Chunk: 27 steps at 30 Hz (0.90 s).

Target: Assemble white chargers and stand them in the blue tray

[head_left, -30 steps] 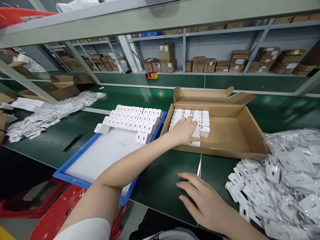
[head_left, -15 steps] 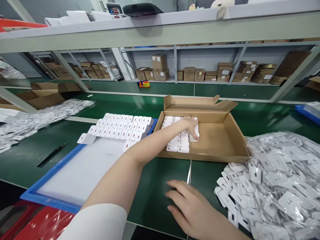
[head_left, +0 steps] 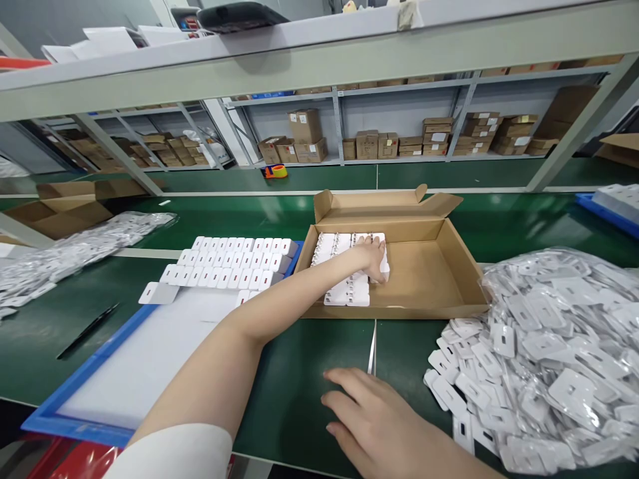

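Note:
My left hand (head_left: pixel 372 258) reaches into an open cardboard box (head_left: pixel 429 273). Its fingers are spread over the rightmost of the white plastic parts (head_left: pixel 347 293), which stand in rows in the box's left half; the palm side is hidden. Closer to me, my right hand (head_left: pixel 367 416) hovers above the green bench with fingers apart and nothing in them. Just beyond its fingertips lie metal tweezers (head_left: pixel 372 352). Left of the box, a blue-rimmed tray (head_left: pixel 84 392) carries rows of white plastic housings (head_left: pixel 224 263) with small dark red slots.
A heap of white plastic pieces (head_left: pixel 539 359), partly in clear bags, covers the right side. More bagged pieces (head_left: pixel 100 243) and a black pen (head_left: pixel 87 330) lie at left. A yellow-orange tape roll (head_left: pixel 274 171) sits behind. A shelf beam (head_left: pixel 309 60) crosses overhead.
The camera view has shifted slightly, moving most things left in the picture. My left hand stays over the same parts in the box, and my right hand remains apart above the bench.

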Available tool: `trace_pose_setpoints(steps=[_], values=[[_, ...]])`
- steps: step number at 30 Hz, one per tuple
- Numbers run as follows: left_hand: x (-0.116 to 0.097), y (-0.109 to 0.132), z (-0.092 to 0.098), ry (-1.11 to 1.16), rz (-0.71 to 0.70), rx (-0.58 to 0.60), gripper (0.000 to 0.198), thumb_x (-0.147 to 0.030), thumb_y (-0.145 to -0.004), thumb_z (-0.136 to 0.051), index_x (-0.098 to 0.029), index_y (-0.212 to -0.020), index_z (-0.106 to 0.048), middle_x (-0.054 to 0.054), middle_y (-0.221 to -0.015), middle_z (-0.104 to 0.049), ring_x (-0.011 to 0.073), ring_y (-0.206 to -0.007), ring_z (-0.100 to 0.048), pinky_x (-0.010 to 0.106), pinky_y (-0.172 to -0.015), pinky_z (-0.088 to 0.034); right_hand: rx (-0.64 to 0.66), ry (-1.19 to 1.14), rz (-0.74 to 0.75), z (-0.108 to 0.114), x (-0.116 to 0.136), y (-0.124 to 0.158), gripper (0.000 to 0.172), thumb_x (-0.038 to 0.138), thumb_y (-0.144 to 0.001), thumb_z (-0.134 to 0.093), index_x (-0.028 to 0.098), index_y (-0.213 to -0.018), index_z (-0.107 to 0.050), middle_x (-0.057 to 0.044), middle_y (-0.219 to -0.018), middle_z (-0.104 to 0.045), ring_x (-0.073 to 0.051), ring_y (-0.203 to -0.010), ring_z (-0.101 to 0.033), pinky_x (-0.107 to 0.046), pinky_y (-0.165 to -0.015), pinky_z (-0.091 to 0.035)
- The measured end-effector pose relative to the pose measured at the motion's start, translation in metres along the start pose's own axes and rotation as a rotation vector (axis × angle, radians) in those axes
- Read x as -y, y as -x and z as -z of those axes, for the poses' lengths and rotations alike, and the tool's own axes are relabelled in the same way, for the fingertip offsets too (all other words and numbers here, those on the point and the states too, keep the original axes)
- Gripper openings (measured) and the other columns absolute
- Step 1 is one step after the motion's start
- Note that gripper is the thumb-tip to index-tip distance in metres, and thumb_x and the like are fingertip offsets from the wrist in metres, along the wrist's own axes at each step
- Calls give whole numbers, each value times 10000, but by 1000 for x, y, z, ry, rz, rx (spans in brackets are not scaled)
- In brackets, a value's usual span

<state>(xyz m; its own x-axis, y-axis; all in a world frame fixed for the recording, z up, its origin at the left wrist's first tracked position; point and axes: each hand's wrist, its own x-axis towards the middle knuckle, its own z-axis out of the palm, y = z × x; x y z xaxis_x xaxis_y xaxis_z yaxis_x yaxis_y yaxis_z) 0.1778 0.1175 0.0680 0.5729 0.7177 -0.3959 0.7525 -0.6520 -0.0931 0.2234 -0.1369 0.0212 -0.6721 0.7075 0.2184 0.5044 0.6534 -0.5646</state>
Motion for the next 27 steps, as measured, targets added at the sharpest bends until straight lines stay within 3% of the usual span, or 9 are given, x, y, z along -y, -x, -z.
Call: trace_pose_setpoints(steps=[7,10,14,20,24,27], values=[[0,8,1,5,-49,-47,1182,-610,-543,-734,-126,-1507,-251,241,-1523,-311,435,-1352,-355,499,-1122,-293,20,17,13,0,1,0,192,206,-967,-451,184,-1139,-531,-102,-1335,-531,-250,-1188,-545,-398,-940,-540],[2,6,2,9,-77,-57,1142,-606,-506,-754,-153,-1463,-327,230,-1497,-332,431,-1336,-349,502,-1090,-327,31,29,3,-1,1,0,201,216,-973,-439,186,-1148,-531,-96,-1335,-532,-252,-1183,-547,-400,-933,-542],[1,4,-1,9,-110,-53,1149,-588,-480,-759,-178,-1459,-319,218,-1485,-328,422,-1353,-305,483,-1059,-355,46,41,-6,0,0,0,197,224,-969,-450,192,-1145,-531,-85,-1351,-524,-251,-1196,-540,-404,-954,-536],[2,4,-3,-10,-174,-91,1080,-536,-474,-762,-195,-1423,-376,199,-1373,-429,409,-1239,-408,464,-1003,-385,50,73,-2,1,0,-1,175,202,-961,-454,186,-1113,-538,-90,-1328,-537,-254,-1173,-553,-395,-920,-549],[8,31,11,-11,-228,-180,1039,-526,-529,-749,-185,-1431,-361,193,-1312,-438,386,-1192,-423,444,-1004,-369,71,89,-10,1,3,-1,167,187,-952,-449,173,-1086,-548,-93,-1327,-540,-263,-1136,-568,-403,-892,-558],[11,81,23,-15,-294,-321,1010,-536,-606,-711,-201,-1470,-309,186,-1292,-423,366,-1164,-422,448,-1012,-352,76,88,37,-1,4,0,171,165,-938,-476,159,-1088,-557,-103,-1305,-556,-259,-1109,-577,-388,-884,-550]])
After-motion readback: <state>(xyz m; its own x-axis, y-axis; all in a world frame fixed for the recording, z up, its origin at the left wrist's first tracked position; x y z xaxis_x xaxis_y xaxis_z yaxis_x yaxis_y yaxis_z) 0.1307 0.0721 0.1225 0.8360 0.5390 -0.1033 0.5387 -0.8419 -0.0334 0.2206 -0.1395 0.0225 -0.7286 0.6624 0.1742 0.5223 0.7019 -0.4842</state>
